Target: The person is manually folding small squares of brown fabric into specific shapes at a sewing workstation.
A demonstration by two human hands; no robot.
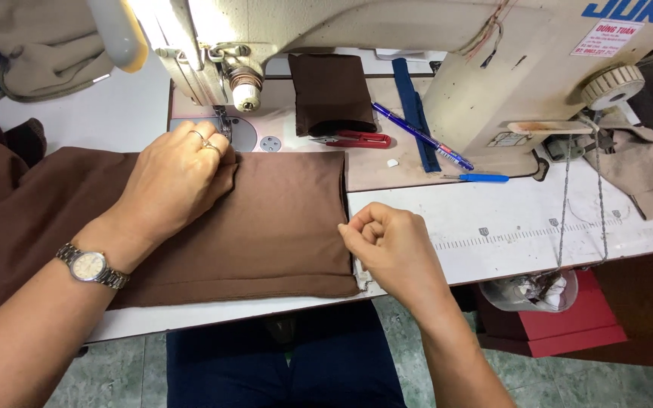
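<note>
**At sewing machine: both hands on brown cloth**

Nearest, right hand (387, 245) curled, fingertips pinching the cloth's (281, 227) right edge. Cloth lies flat on the tabletop (508, 219), running off left. Left hand (171, 181), wristwatch (91, 266) on, presses down on the cloth's far edge just by the needle plate (242, 134), fingers bunched. Behind: red snips (357, 139), dark brown piece (332, 92), blue pen (421, 136), machine (462, 53).

plain brown fabric (266, 219), red thread snips (357, 139), blue pen (421, 136), cream sewing machine (447, 68)
</note>
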